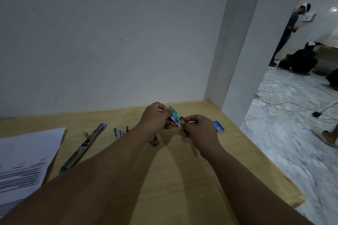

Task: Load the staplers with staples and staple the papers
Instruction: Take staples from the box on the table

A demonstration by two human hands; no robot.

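Note:
My left hand (155,118) grips a small green staple box (175,114) above the far part of the wooden table (182,170). My right hand (196,127) pinches the box's open end, where something pale shows between the fingers. A long stapler (86,144) lies opened flat on the table to the left. A smaller green stapler (119,132) sits open beside my left forearm. Another small metal stapler (155,142) peeks out under my left wrist. A blue staple box (218,126) lies behind my right hand. Printed papers (23,160) rest at the left edge.
A white wall stands just behind the table, with a pillar at the far right corner. The table's right edge drops to a marble floor with cables. Two people are in the room beyond, and someone's foot in a slipper (323,138) is near the table.

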